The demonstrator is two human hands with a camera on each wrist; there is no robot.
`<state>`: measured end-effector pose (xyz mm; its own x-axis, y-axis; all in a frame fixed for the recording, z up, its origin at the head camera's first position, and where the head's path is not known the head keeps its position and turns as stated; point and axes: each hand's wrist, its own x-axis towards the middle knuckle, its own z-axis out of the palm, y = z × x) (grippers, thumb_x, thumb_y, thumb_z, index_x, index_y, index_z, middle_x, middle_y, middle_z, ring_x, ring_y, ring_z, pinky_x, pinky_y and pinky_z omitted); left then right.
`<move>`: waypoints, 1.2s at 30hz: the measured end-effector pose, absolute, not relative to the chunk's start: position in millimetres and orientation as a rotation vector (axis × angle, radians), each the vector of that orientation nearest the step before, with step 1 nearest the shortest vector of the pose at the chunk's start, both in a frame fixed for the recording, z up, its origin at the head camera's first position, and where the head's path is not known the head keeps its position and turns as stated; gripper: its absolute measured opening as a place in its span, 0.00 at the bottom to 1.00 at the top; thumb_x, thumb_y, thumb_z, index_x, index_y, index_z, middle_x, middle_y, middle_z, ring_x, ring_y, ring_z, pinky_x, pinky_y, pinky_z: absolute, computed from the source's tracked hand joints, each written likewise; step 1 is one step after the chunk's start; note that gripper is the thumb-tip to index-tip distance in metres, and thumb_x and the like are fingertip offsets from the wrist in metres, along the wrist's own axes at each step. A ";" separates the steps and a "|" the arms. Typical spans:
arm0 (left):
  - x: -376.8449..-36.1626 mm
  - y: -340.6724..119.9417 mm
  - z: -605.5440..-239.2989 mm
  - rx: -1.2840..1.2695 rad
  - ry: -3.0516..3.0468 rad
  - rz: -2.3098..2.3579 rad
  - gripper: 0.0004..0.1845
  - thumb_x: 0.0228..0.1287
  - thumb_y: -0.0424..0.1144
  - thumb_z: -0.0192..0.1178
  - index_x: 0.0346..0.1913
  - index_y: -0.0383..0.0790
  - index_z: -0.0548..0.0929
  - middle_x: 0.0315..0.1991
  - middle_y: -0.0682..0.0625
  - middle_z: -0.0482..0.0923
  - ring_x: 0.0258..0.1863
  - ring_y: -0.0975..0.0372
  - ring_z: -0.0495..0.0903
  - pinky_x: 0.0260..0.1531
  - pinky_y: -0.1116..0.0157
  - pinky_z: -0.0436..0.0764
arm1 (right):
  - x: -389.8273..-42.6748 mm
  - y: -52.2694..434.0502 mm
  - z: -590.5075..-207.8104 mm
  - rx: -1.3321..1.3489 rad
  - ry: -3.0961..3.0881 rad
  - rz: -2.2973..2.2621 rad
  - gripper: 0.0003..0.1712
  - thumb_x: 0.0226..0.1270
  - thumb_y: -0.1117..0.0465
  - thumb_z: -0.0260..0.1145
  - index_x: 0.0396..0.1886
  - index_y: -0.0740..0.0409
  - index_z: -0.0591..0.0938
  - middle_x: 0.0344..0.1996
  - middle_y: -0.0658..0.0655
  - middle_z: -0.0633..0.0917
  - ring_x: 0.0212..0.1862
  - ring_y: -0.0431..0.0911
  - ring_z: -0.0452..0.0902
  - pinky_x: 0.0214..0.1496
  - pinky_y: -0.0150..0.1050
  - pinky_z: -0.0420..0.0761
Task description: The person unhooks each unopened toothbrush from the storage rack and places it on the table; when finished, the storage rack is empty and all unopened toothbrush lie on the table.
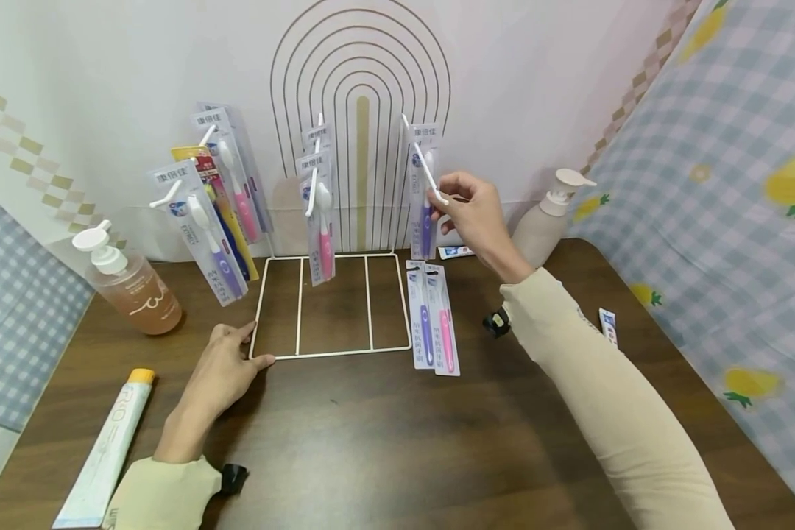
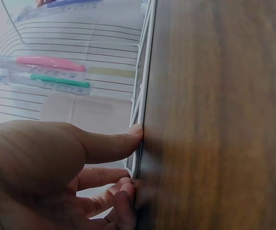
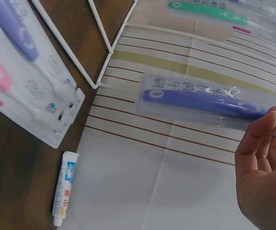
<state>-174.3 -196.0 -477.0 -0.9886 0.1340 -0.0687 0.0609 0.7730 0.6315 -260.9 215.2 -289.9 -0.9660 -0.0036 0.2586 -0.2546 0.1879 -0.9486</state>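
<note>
In the head view, my right hand (image 1: 477, 217) pinches the edge of a packaged toothbrush (image 1: 426, 234) with a purple handle, up at the right hook of a white wire display rack (image 1: 331, 355). The right wrist view shows thumb and fingers at one end of this clear pack (image 3: 200, 103). My left hand (image 1: 218, 375) grips the front left corner of the rack's base, thumb on the front wire and fingers at the side. More packaged toothbrushes hang from the middle hook (image 1: 324, 243) and the left hook (image 1: 221, 269), one of them on a yellow card (image 1: 244, 254).
Two packaged toothbrushes, purple (image 1: 425, 335) and pink (image 1: 447, 338), lie right of the base. Small toothpaste tubes (image 1: 456, 252) (image 1: 608, 325) lie behind and at right. A large tube (image 1: 109, 449) and an amber pump bottle (image 1: 139, 294) are at left; a beige pump bottle (image 1: 539, 224) stands behind my right arm.
</note>
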 end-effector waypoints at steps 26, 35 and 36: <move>-172.7 -196.9 -477.9 0.153 2.850 1.003 0.47 0.77 0.48 0.75 0.87 0.28 0.68 0.65 0.33 0.72 0.53 0.48 0.82 0.48 0.60 0.78 | -215.7 281.4 -383.3 -0.301 -2.612 1.788 0.17 0.87 0.62 0.69 0.60 0.74 0.85 0.23 0.44 0.81 0.24 0.34 0.75 0.30 0.29 0.77; -172.6 -195.6 -474.9 0.153 2.844 1.000 0.46 0.78 0.48 0.74 0.87 0.28 0.67 0.67 0.32 0.72 0.54 0.47 0.84 0.48 0.60 0.78 | -208.4 281.5 -409.5 -0.467 -2.702 1.773 0.14 0.85 0.63 0.70 0.55 0.73 0.86 0.24 0.45 0.81 0.26 0.34 0.74 0.30 0.27 0.76; -172.8 -195.3 -474.9 0.154 2.843 1.000 0.46 0.78 0.48 0.74 0.87 0.28 0.67 0.67 0.32 0.72 0.54 0.47 0.83 0.48 0.60 0.78 | -208.1 281.7 -411.2 -0.481 -2.716 1.767 0.14 0.85 0.63 0.70 0.55 0.73 0.86 0.24 0.45 0.81 0.26 0.34 0.74 0.30 0.26 0.76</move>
<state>-172.8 -195.3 -474.9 -0.9872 0.1367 -0.0827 0.0548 0.7759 0.6284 -208.1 281.7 -411.2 -0.9481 0.1704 -0.2686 0.3146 0.3778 -0.8708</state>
